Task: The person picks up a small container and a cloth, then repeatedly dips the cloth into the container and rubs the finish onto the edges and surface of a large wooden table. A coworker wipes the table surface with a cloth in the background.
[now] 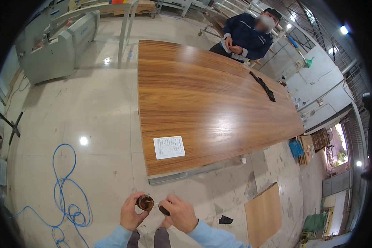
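My left hand point(132, 212) is wrapped round a small open jar point(146, 203), brown-stained inside, its mouth facing up. Close beside it, my right hand point(182, 213) grips a dark round cap point(164, 208). A thin pale stem runs between the cap and the jar; whether it is fixed to the cap I cannot tell. Both hands are in front of my body, above the floor. Beyond them lies a large glossy wood-grain panel point(202, 103), with a white printed sheet point(169, 147) on its near left corner.
A person point(250, 35) in dark clothing stands at the panel's far side. A dark strip point(262, 87) lies on the panel. Blue hose point(64, 182) loops over the floor at left. A brown board point(263, 215) and a black scrap point(225, 220) lie at right. Grey machinery point(66, 49) stands far left.
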The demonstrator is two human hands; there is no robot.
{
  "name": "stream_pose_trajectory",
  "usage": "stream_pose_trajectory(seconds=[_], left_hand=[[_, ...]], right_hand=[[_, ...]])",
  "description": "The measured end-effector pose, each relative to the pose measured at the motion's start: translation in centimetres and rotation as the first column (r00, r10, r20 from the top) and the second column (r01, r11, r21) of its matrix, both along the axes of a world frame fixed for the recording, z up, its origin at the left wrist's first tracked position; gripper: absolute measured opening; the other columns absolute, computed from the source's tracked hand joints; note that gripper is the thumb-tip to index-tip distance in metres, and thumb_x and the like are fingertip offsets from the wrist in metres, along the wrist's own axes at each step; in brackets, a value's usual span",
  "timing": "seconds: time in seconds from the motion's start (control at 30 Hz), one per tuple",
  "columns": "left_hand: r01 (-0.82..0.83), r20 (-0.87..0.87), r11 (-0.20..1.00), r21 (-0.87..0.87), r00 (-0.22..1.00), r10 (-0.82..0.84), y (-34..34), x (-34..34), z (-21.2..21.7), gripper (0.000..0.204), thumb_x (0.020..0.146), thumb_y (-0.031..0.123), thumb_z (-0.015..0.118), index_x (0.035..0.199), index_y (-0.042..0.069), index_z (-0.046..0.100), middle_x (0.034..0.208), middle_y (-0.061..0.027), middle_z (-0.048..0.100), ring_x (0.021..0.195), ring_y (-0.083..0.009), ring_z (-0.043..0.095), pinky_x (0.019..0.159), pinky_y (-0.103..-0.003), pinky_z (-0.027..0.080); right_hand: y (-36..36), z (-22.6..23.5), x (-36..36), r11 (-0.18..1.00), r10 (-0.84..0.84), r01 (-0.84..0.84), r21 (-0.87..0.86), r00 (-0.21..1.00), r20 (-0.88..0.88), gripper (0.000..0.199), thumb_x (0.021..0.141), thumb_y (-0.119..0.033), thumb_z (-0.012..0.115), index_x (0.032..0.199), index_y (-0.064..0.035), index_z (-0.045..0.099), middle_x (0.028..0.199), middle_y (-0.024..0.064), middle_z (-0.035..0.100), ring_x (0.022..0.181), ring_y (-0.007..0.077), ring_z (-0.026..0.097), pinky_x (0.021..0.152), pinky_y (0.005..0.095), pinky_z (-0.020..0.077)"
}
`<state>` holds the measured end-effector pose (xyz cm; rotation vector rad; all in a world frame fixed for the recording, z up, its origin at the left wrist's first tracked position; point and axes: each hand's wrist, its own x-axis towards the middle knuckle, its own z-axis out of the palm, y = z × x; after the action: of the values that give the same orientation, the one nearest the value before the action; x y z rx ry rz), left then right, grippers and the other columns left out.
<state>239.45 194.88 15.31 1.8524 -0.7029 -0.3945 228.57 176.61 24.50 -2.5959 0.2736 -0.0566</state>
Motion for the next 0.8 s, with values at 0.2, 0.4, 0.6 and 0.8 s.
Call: stream_pose_trajectory(seconds=[0.2,0.4,0.6,0.8], left_hand=[[0.008,-0.027,1.0,0.001,1.0,-0.008,0.2,0.3,-0.1,0.064,0.072,0.003,0.089,0.13,0.006,0.062,0.127,-0.0139,0.069,0.112,-0.0324,0.071,0.092,-0.039,0.059],[0.043,-0.03,0.999,-0.011,0.999,-0.043,0.5,0.6,0.6,0.064,0.074,0.006,0.09,0.131,0.006,0.062,0.127,-0.0116,0.069,0.111,-0.0277,0.071,0.095,-0.036,0.057],[0.104,0.026,0.995,0.009,0.994,-0.104,-0.1,1.0,0.9,0.064,0.074,0.006,0.089,0.132,0.006,0.062,0.128,-0.0121,0.069,0.112,-0.0274,0.071,0.095,-0.037,0.057],[0.17,0.007,0.983,0.072,0.985,-0.171,-0.7,-0.2,1.4,0.064,0.077,0.004,0.088,0.134,0.005,0.061,0.131,-0.0115,0.068,0.116,-0.0239,0.07,0.098,-0.035,0.056]], right_hand=[[0.4,-0.4,0.0,1.0,-0.022,0.021,0.022,0.999,0.045,0.021,0.085,-0.013,0.078,0.105,-0.0153,0.07,0.098,0.0034,0.061,0.091,0.0272,0.068,0.07,0.0418,0.0551],[0.7,0.0,-0.7,0.998,-0.056,0.055,0.02,0.996,0.07,0.021,0.085,-0.012,0.078,0.105,-0.0163,0.071,0.098,0.0028,0.062,0.091,0.0264,0.068,0.07,0.0409,0.0552],[0.3,-1.6,-2.0,0.945,-0.237,0.177,0.274,0.95,0.202,0.021,0.084,-0.009,0.081,0.104,-0.0113,0.075,0.094,0.0061,0.07,0.086,0.0263,0.072,0.075,0.0359,0.0577],[-2.0,-5.3,-6.0,0.587,-0.594,0.396,0.706,0.803,0.043,0.013,0.094,-0.012,0.081,0.104,-0.0032,0.077,0.094,0.0066,0.079,0.086,0.0132,0.072,0.079,0.0316,0.0571]])
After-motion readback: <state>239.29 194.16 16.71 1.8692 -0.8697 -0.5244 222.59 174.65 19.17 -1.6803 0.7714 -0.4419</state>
